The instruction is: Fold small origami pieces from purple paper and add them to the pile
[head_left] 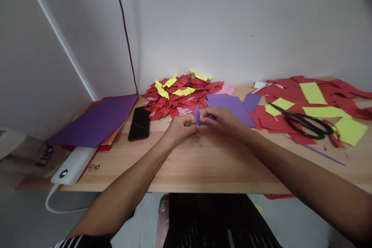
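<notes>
Both my hands meet over the middle of the wooden table (203, 162). My left hand (180, 127) and my right hand (221, 120) pinch a small folded purple paper piece (197, 115) between their fingertips, its point sticking up. Just behind my hands lies a heap of folded red and yellow paper pieces (181, 95). A few flat purple paper squares (232, 105) lie right behind my right hand.
A black phone (140, 123) lies left of my hands. Purple sheets (95, 120) are stacked at far left, beside a white power bank (72, 164) with a cable. Black scissors (305, 122) rest on red and yellow paper offcuts (316, 100) at right. A white wall rises behind.
</notes>
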The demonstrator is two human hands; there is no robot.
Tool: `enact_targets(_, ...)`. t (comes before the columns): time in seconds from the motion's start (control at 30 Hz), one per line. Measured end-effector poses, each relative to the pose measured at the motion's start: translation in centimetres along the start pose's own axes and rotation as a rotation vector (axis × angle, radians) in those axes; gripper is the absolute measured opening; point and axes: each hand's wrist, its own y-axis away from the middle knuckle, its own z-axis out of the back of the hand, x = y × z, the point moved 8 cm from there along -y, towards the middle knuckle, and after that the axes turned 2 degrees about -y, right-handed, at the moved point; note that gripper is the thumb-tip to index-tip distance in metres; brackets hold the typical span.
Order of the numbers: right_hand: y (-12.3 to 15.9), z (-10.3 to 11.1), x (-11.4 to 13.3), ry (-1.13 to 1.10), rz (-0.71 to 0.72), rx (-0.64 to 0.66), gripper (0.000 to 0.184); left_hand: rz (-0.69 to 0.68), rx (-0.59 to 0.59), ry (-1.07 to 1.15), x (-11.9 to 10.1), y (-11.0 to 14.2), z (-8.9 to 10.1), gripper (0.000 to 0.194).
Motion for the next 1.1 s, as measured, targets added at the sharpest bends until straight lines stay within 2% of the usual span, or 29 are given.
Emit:
enact_targets(0.37, 0.0, -0.1, 0.0, -0.017, -0.017, -0.044, 0.011, -0.048, -0.109, 0.041, 0.3, 0.2, 0.2, 0.024)
enact_targets(0.53, -0.2, 0.4, -0.5, -0.063, -0.041, -0.083, 0.009, -0.049, -0.134, 0.140, 0.1, 0.3, 0.2, 0.026)
enact_targets(0.73, -0.2, 0.7, -1.0, -0.079, -0.068, -0.085, 0.017, -0.086, -0.115, 0.155, -0.5, 0.5, 0.0, 0.026)
enact_targets(0.93, 0.0, 0.4, -0.8, -0.067, -0.110, -0.036, 0.019, -0.136, -0.077, 0.046, -0.4, 0.2, 0.0, 0.027)
enact_targets(1.1, 0.2, 0.2, -0.5, -0.011, -0.114, -0.014, 0.018, -0.168, -0.125, -0.124, -0.4, 0.2, 0.1, 0.023)
